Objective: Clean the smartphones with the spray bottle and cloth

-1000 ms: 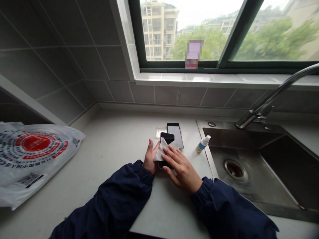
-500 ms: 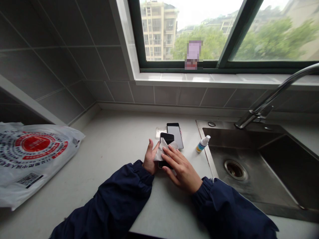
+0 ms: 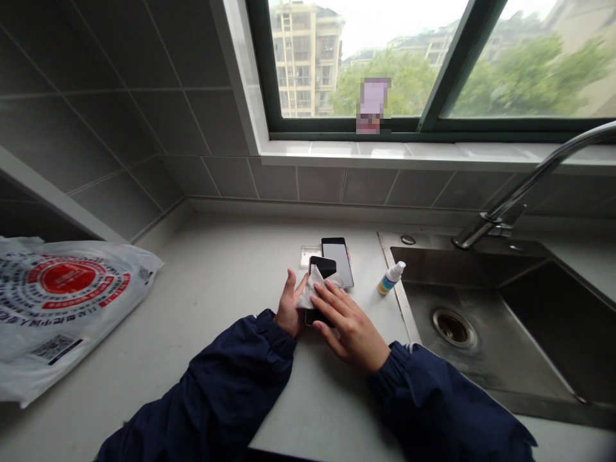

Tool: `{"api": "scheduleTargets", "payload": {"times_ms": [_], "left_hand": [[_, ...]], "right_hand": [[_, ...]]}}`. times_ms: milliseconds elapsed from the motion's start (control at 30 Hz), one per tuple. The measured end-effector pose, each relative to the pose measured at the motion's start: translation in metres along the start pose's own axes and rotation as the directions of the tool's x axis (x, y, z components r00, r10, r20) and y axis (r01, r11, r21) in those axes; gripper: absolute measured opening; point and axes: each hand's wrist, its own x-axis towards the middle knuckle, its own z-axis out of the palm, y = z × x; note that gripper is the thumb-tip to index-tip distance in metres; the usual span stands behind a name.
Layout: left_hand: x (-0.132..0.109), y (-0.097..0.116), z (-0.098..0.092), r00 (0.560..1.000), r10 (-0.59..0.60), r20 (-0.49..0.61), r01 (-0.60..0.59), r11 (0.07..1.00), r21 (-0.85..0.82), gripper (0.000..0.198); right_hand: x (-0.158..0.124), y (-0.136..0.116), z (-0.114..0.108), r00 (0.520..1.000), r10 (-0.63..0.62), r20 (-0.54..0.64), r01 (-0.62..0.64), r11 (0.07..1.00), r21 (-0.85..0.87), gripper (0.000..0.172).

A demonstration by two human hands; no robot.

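Note:
My left hand [image 3: 289, 307] holds a black smartphone [image 3: 322, 265] from its left side, the thumb sticking up and the other fingers partly hidden by the phone. Across the phone's screen lies a white tissue [image 3: 308, 296], covering its middle. The fingers of my right hand [image 3: 352, 326] are stretched flat and press the tissue against the glass. Just behind is a second phone [image 3: 339, 258], with a pale screen, on the counter. Beside it sits a clear phone case [image 3: 308, 256]. A small spray bottle [image 3: 391, 278] with a white cap stands to the right, near the sink.
The white counter [image 3: 231, 276] runs under both arms. A steel sink [image 3: 433, 366] with a chrome faucet [image 3: 510, 199] is on the right. At the far left lies a white plastic bag [image 3: 81, 289] with red and black print. Behind are a tiled wall and window.
Almost nothing differs. Both hands, the phone and the tissue stay in practically the same place, with only a tiny shift of the whole view.

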Motion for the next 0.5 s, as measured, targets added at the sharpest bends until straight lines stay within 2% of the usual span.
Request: {"api": "scheduleTargets", "payload": {"times_ms": [100,233,333,500], "left_hand": [[0.0003,-0.0029,-0.0005,0.998,0.007,0.066,-0.01,0.999,0.044,0.083],[-0.0036,-0.0055,0.0001,0.986,-0.007,0.165,-0.024,0.983,0.185,0.082],[-0.0073,-0.0055,0.0023,0.982,-0.006,0.191,-0.045,0.964,0.263,0.077],[-0.009,-0.0044,0.008,0.974,0.015,0.228,-0.082,0.954,0.287,0.07]], "right_hand": [[0.0002,0.0006,0.0,0.999,0.037,0.017,-0.036,0.998,-0.054,0.06],[0.0011,0.0011,-0.0013,0.995,0.102,0.0,-0.101,0.985,-0.141,0.065],[0.0014,0.0012,-0.0025,0.991,0.132,-0.033,-0.135,0.976,-0.17,0.069],[0.0019,0.0013,-0.0042,0.986,0.155,-0.063,-0.163,0.971,-0.172,0.071]]}}
